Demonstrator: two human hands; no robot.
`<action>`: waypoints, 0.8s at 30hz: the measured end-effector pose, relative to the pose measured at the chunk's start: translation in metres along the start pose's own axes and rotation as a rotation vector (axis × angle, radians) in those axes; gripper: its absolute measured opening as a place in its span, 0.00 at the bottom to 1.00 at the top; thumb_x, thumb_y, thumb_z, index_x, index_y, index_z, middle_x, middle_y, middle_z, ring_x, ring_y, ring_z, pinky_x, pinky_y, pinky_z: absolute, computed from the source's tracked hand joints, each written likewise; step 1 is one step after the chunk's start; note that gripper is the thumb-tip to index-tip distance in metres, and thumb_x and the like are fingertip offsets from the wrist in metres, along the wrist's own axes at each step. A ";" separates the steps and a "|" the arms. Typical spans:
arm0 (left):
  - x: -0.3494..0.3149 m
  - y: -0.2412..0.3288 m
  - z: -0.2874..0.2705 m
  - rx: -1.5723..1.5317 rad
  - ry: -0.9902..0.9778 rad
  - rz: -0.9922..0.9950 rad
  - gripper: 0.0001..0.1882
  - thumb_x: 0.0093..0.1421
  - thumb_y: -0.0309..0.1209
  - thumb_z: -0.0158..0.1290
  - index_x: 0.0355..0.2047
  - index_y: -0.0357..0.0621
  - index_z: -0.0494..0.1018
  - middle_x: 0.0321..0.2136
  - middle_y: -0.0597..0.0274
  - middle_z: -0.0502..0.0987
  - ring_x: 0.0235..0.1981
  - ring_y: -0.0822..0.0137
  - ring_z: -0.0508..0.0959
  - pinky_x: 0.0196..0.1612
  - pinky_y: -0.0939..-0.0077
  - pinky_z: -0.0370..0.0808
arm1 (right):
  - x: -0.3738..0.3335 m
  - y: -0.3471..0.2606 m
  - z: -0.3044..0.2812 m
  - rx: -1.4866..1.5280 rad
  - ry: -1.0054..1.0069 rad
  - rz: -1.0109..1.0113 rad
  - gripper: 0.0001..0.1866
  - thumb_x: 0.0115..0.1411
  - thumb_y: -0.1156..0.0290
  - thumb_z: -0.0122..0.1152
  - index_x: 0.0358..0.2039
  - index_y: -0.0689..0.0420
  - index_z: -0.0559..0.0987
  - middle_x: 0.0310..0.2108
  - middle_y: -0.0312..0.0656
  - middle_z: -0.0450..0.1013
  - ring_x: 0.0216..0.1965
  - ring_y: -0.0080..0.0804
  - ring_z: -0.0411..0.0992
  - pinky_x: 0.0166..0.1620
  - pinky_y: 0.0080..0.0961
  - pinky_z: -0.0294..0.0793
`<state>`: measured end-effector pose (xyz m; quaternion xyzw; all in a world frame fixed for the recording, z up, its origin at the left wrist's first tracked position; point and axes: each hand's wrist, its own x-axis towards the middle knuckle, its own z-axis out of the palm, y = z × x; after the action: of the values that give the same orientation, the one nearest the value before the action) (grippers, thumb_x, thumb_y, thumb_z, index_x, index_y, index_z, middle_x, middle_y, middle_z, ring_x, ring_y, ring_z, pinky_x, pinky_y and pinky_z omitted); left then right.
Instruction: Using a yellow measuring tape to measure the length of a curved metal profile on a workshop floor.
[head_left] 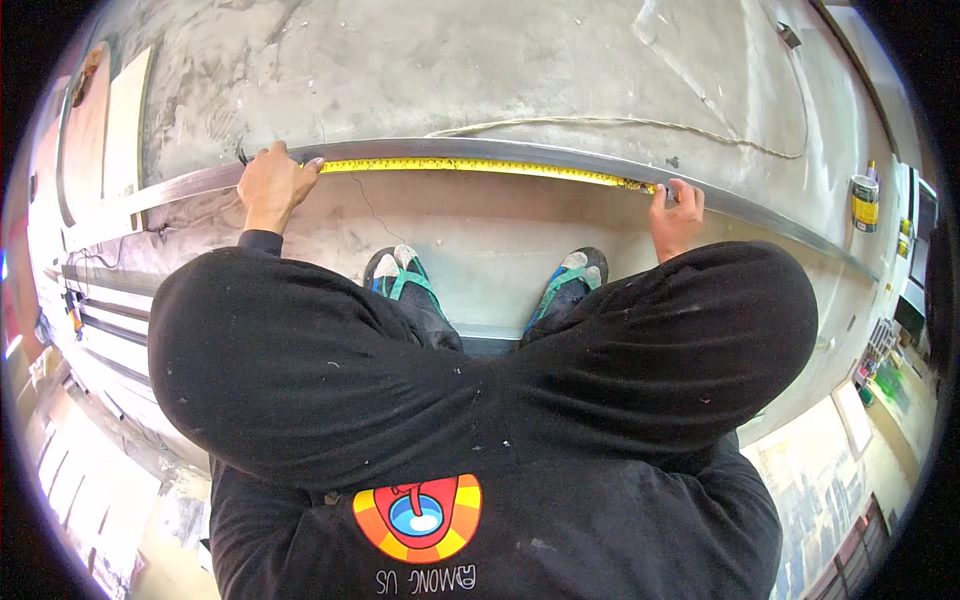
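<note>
A long grey metal bar (470,149) lies across the floor in front of my feet. Along its near edge runs a yellow tape measure (470,166), stretched out between my two hands. My left hand (272,190) grips the tape and the bar at the left, its thumb on the yellow blade; a thin dark object (242,157) pokes out past its fingers, of a kind I cannot make out. At the tape's other end, the fingers of my right hand (680,212) are closed on it against the bar. The tape's case is not plainly visible.
A pale cord (620,121) curls over the concrete floor beyond the bar. Boards (125,130) lie at the far left, with several metal lengths (110,325) nearer on that side. A can (865,205) stands at the right. My shoes (405,275) are just behind the bar.
</note>
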<state>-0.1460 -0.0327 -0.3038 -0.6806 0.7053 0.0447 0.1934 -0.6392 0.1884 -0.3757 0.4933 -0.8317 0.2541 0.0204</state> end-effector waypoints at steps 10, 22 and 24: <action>0.003 0.002 -0.011 0.044 -0.131 -0.038 0.34 0.51 0.58 0.54 0.43 0.37 0.74 0.40 0.45 0.77 0.44 0.50 0.77 0.43 0.57 0.75 | -0.007 -0.024 0.003 -0.077 -0.097 -0.457 0.15 0.48 0.67 0.67 0.39 0.52 0.79 0.39 0.36 0.73 0.43 0.37 0.70 0.46 0.37 0.65; 0.010 -0.002 -0.008 0.002 -0.173 -0.048 0.45 0.45 0.71 0.51 0.39 0.35 0.74 0.37 0.44 0.78 0.42 0.51 0.79 0.42 0.57 0.75 | 0.008 0.043 -0.019 -0.142 -0.114 -0.553 0.13 0.49 0.77 0.63 0.37 0.50 0.82 0.34 0.36 0.74 0.39 0.37 0.71 0.43 0.33 0.68; 0.006 -0.013 -0.014 0.005 -0.200 -0.082 0.46 0.44 0.72 0.50 0.39 0.35 0.74 0.38 0.44 0.78 0.42 0.50 0.79 0.42 0.58 0.75 | 0.020 0.052 -0.026 -0.177 -0.161 -0.541 0.13 0.49 0.77 0.62 0.37 0.50 0.82 0.34 0.37 0.74 0.39 0.38 0.71 0.42 0.35 0.69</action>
<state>-0.1360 -0.0435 -0.2903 -0.7004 0.6541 0.1027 0.2663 -0.6983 0.2041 -0.3683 0.7121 -0.6877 0.1258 0.0644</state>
